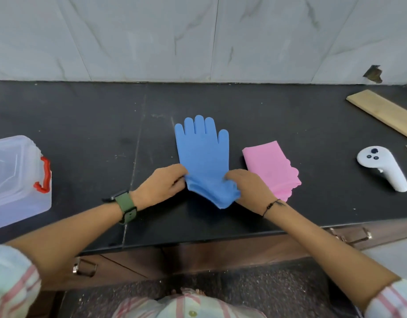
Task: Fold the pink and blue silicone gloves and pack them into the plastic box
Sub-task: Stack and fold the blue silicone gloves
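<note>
A blue silicone glove (202,152) lies flat in the middle of the black counter, fingers pointing toward the wall. My left hand (162,187) pinches the left side of its cuff. My right hand (248,187) pinches the right side of the cuff, which is bunched and lifted slightly. To the right lies the pink glove (270,165), folded over with its fingertips showing at the lower right edge. The translucent plastic box (16,177) with a red latch stands at the far left of the counter; its lid looks on.
A white handheld controller (381,167) lies at the right of the counter. A wooden cutting board (381,111) sits at the back right near the marble wall. The counter's front edge (197,239) runs above wooden cabinet drawers with metal handles.
</note>
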A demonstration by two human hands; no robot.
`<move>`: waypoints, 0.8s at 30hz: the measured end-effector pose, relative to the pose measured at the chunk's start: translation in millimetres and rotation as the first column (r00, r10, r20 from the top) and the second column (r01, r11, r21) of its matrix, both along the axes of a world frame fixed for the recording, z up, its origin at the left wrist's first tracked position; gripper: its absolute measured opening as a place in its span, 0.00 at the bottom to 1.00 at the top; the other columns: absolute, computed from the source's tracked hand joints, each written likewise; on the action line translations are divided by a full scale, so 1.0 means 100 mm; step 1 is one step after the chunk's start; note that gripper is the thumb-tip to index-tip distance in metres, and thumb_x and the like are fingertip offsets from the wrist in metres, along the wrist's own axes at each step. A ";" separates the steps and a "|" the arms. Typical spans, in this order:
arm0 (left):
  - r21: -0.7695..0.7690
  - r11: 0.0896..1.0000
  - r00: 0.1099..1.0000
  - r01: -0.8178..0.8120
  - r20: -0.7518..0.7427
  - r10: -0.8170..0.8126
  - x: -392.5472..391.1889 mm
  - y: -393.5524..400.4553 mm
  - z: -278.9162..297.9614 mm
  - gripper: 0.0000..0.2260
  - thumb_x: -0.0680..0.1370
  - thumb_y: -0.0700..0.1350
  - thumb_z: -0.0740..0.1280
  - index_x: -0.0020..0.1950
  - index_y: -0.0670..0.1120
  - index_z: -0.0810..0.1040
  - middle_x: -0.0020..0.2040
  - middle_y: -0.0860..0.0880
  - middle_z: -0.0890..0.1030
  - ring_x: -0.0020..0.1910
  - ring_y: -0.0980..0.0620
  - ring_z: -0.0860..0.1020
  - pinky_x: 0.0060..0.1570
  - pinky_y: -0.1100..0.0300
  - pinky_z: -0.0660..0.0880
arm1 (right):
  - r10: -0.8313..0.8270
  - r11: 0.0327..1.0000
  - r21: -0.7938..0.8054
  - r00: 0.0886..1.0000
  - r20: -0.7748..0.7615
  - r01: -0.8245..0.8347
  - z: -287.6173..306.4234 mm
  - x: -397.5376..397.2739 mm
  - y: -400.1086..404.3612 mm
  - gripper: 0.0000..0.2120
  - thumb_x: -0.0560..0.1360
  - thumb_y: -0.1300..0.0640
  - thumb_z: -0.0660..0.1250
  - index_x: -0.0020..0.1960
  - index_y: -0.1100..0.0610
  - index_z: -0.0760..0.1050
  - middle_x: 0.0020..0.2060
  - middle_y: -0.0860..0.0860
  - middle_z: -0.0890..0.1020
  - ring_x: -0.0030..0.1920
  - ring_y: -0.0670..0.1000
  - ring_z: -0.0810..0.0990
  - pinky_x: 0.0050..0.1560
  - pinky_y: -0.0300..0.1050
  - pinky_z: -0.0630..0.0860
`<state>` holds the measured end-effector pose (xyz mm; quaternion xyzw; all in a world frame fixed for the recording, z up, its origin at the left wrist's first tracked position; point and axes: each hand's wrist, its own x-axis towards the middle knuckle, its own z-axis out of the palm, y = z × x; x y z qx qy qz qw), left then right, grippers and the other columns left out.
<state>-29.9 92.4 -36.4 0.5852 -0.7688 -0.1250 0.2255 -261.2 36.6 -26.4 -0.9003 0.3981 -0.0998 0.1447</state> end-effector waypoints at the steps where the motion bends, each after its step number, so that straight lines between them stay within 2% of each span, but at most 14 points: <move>1: 0.047 0.990 0.981 -0.131 -0.135 0.136 -0.02 -0.02 0.00 0.05 0.76 0.37 0.62 0.45 0.36 0.75 0.40 0.41 0.78 0.37 0.42 0.75 0.38 0.50 0.71 | -0.158 0.984 0.114 0.974 0.162 0.140 0.01 0.06 -0.03 0.13 0.75 0.70 0.55 0.32 0.69 0.69 0.30 0.65 0.74 0.43 0.59 0.73 0.51 0.57 0.71; 3: 0.193 0.934 0.873 -0.300 -0.339 0.350 -0.07 -0.05 0.00 0.05 0.75 0.38 0.62 0.43 0.37 0.75 0.37 0.41 0.77 0.33 0.48 0.71 0.35 0.56 0.69 | -0.372 0.917 0.251 0.891 0.260 0.310 0.07 0.16 -0.15 0.11 0.75 0.67 0.57 0.34 0.64 0.68 0.31 0.66 0.75 0.39 0.61 0.79 0.40 0.48 0.69; 4: 0.279 0.896 0.804 -0.344 -0.405 0.435 -0.09 -0.06 0.02 0.05 0.75 0.38 0.61 0.41 0.37 0.73 0.36 0.42 0.75 0.33 0.51 0.69 0.35 0.58 0.67 | -0.424 0.888 0.303 0.872 0.243 0.347 0.12 0.20 -0.20 0.10 0.74 0.65 0.58 0.35 0.61 0.66 0.33 0.65 0.76 0.41 0.66 0.80 0.37 0.46 0.67; 5: 0.360 0.858 0.736 -0.366 -0.452 0.504 -0.12 -0.09 0.03 0.06 0.74 0.38 0.60 0.40 0.37 0.72 0.37 0.43 0.74 0.34 0.51 0.69 0.35 0.58 0.67 | -0.454 0.867 0.329 0.865 0.214 0.374 0.13 0.24 -0.26 0.10 0.74 0.64 0.58 0.35 0.60 0.64 0.34 0.64 0.76 0.40 0.65 0.81 0.36 0.45 0.66; 8: 0.497 0.773 0.567 -0.395 -0.530 0.631 -0.16 -0.17 0.06 0.08 0.74 0.38 0.59 0.46 0.34 0.74 0.44 0.39 0.78 0.41 0.45 0.74 0.43 0.49 0.75 | -0.502 0.840 0.280 0.862 0.072 0.465 0.09 0.38 -0.38 0.14 0.74 0.63 0.57 0.31 0.59 0.59 0.29 0.54 0.70 0.37 0.60 0.74 0.32 0.41 0.63; 10: 0.529 0.751 0.517 -0.396 -0.548 0.658 -0.20 -0.21 0.09 0.11 0.75 0.40 0.59 0.54 0.37 0.74 0.50 0.40 0.80 0.47 0.42 0.78 0.50 0.47 0.77 | -0.515 0.836 0.229 0.857 0.010 0.499 0.03 0.44 -0.40 0.16 0.74 0.63 0.58 0.30 0.56 0.56 0.27 0.50 0.64 0.37 0.55 0.68 0.28 0.42 0.56; 11: 0.535 0.749 0.512 -0.391 -0.550 0.660 -0.21 -0.22 0.11 0.13 0.76 0.42 0.60 0.59 0.40 0.72 0.50 0.42 0.80 0.48 0.44 0.79 0.49 0.49 0.77 | -0.517 0.836 0.219 0.856 0.003 0.504 0.01 0.46 -0.41 0.15 0.74 0.63 0.58 0.30 0.57 0.57 0.28 0.49 0.64 0.37 0.55 0.67 0.27 0.42 0.56; 14: 0.467 0.778 0.608 -0.419 -0.492 0.623 -0.22 -0.27 0.14 0.22 0.77 0.43 0.62 0.70 0.45 0.61 0.40 0.48 0.76 0.39 0.51 0.76 0.38 0.58 0.74 | -0.516 0.840 0.204 0.856 0.017 0.502 0.00 0.45 -0.43 0.04 0.73 0.64 0.58 0.42 0.60 0.62 0.34 0.53 0.70 0.38 0.56 0.69 0.34 0.45 0.63; 16: 0.382 0.801 0.689 -0.460 -0.415 0.594 -0.20 -0.30 0.13 0.25 0.76 0.39 0.61 0.71 0.45 0.56 0.38 0.46 0.75 0.36 0.50 0.75 0.38 0.54 0.75 | -0.504 0.851 0.179 0.864 0.009 0.494 0.00 0.45 -0.45 0.08 0.72 0.66 0.57 0.47 0.59 0.59 0.36 0.56 0.72 0.37 0.57 0.70 0.34 0.46 0.64; 18: 0.318 0.808 0.750 -0.496 -0.313 0.583 -0.22 -0.34 0.13 0.25 0.76 0.36 0.61 0.71 0.45 0.56 0.44 0.43 0.74 0.38 0.46 0.75 0.40 0.49 0.74 | -0.475 0.870 0.130 0.879 -0.036 0.475 0.02 0.45 -0.47 0.11 0.72 0.67 0.57 0.50 0.58 0.58 0.32 0.54 0.70 0.36 0.58 0.70 0.29 0.44 0.62; 19: 0.277 0.809 0.783 -0.518 -0.227 0.579 -0.24 -0.36 0.12 0.25 0.75 0.36 0.60 0.71 0.46 0.56 0.49 0.42 0.72 0.37 0.45 0.74 0.38 0.50 0.74 | -0.458 0.881 0.100 0.887 -0.059 0.462 0.04 0.45 -0.48 0.13 0.72 0.68 0.57 0.53 0.58 0.59 0.32 0.54 0.71 0.36 0.58 0.70 0.29 0.44 0.61; 21: 0.107 0.846 0.853 -0.522 0.049 0.520 -0.25 -0.38 0.09 0.25 0.75 0.35 0.60 0.70 0.47 0.59 0.55 0.42 0.68 0.37 0.45 0.72 0.35 0.53 0.72 | -0.416 0.909 -0.005 0.904 -0.098 0.417 0.06 0.44 -0.50 0.22 0.72 0.68 0.56 0.64 0.60 0.60 0.42 0.58 0.75 0.40 0.59 0.73 0.31 0.46 0.65; 22: -0.005 0.884 0.868 -0.467 0.187 0.460 -0.23 -0.39 0.08 0.23 0.74 0.35 0.61 0.69 0.46 0.63 0.58 0.41 0.68 0.40 0.45 0.72 0.36 0.53 0.72 | -0.380 0.924 -0.093 0.915 -0.136 0.370 0.06 0.43 -0.52 0.24 0.72 0.69 0.56 0.67 0.59 0.59 0.49 0.58 0.75 0.44 0.60 0.74 0.32 0.47 0.66; 24: -0.211 0.953 0.882 -0.219 0.375 0.286 -0.13 -0.41 0.04 0.16 0.71 0.33 0.66 0.59 0.41 0.75 0.62 0.38 0.73 0.45 0.40 0.76 0.39 0.52 0.74 | -0.271 0.941 -0.273 0.928 -0.255 0.200 0.05 0.39 -0.57 0.24 0.73 0.69 0.56 0.68 0.57 0.61 0.58 0.57 0.70 0.51 0.58 0.71 0.33 0.44 0.67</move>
